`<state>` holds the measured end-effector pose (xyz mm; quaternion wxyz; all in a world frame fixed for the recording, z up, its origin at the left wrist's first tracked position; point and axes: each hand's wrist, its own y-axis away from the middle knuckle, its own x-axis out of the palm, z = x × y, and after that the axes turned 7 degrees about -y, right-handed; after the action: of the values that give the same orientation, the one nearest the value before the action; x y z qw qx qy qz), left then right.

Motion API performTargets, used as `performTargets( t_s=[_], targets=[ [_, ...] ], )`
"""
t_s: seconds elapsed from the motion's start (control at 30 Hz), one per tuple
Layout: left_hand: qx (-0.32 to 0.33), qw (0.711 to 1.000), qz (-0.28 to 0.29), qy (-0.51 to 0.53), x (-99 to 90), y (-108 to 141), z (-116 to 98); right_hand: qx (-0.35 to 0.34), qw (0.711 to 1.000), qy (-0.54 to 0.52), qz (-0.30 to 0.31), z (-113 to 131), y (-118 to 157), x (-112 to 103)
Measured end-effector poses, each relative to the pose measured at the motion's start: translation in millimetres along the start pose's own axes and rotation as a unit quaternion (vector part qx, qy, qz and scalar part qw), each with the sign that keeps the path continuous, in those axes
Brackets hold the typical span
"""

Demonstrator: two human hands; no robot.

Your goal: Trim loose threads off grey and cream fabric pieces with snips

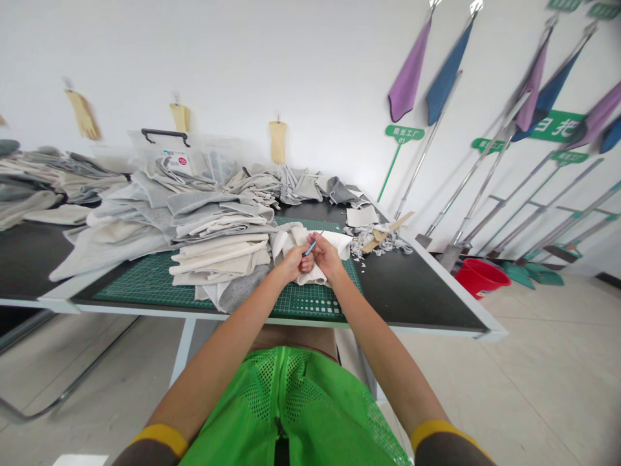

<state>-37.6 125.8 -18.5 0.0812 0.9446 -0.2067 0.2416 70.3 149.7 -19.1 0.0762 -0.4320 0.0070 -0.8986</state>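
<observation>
Blue-handled seam ripper point(310, 246) pinched between L hand point(294, 263) and R hand point(326, 256), fingers curled shut on it and on white fabric point(334, 244), held just above green cutting mat point(145, 285) on table point(422, 291).

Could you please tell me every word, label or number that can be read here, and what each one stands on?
"阳光工厂 01": green paddle-shaped sign.
"日把", cut off: large green wall sign.
Too small or blurred to read: smaller green paddle-shaped sign; white label on the clear plastic bin.
</observation>
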Motion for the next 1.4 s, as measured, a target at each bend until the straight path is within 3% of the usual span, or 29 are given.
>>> performTargets(
  t_s=[1.4],
  targets=[
    [0.017,1.000,0.000,-0.009,0.7,1.4,0.3,0.012,1.000,-0.011,0.006,-1.4,-4.6,-5.7]
  ],
)
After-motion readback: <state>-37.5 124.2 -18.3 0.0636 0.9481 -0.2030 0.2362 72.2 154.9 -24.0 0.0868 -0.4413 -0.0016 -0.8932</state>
